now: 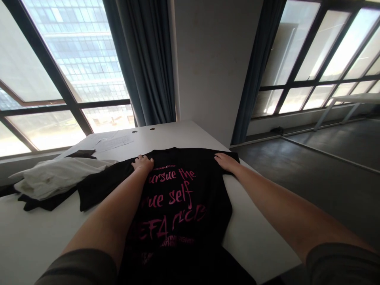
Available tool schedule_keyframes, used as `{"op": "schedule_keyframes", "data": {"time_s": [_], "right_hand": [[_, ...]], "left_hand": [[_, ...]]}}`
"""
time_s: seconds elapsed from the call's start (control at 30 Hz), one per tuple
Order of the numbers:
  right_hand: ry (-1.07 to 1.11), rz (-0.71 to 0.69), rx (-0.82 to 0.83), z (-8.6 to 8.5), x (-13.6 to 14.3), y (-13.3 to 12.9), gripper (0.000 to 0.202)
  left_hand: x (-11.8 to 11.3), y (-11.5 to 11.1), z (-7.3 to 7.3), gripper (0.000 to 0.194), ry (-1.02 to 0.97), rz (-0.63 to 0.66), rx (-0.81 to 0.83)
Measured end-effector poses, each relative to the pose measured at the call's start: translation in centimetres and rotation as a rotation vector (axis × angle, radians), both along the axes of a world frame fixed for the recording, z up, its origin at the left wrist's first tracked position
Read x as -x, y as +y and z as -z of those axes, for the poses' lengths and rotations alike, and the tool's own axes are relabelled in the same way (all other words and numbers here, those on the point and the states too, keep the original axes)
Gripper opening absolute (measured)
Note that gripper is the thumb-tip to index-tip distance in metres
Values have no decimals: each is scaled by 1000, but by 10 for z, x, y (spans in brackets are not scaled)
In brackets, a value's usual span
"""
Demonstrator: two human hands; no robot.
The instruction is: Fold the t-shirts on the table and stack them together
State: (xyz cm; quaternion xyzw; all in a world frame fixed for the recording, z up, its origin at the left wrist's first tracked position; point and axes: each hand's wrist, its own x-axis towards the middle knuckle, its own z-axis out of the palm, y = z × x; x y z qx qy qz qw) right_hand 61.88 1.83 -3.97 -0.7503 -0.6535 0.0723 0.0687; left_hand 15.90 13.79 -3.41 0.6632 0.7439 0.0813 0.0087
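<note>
A black T-shirt (213, 198) with pink lettering lies spread on the white table (184, 132), its neckline toward the far side and its lower part near my body. My left hand (143, 162) rests flat on its left shoulder, fingers a little apart. On the right shoulder, by the sleeve, lies my right hand (226, 162), fingers stretched out with the palm down. The left sleeve reaches out toward a heap of clothes. Small folds run across the lower print, and my left forearm hides part of the lettering.
A white garment (59, 176) lies crumpled with dark cloth on the table's left. Paper sheets (114, 143) lie behind it. A grey pillar (213, 67) and blue curtains (145, 59) stand beyond the table. On the right, the table edge drops to a grey floor (297, 158).
</note>
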Motion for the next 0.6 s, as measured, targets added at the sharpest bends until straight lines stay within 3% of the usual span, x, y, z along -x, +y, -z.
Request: {"op": "schedule_keyframes", "data": {"time_s": [0.2, 0.33, 0.47, 0.6], "right_hand": [[-59, 111, 44, 4, -24, -4, 71], [-65, 171, 69, -9, -22, 9, 73], [-64, 159, 50, -27, 0, 30, 79], [-15, 1, 11, -22, 36, 46, 81]], "left_hand": [[7, 0, -1, 78, 22, 7, 48], [18, -6, -7, 84, 32, 61, 98], [26, -10, -12, 85, 32, 82, 117], [29, -9, -9, 85, 23, 97, 113]]}}
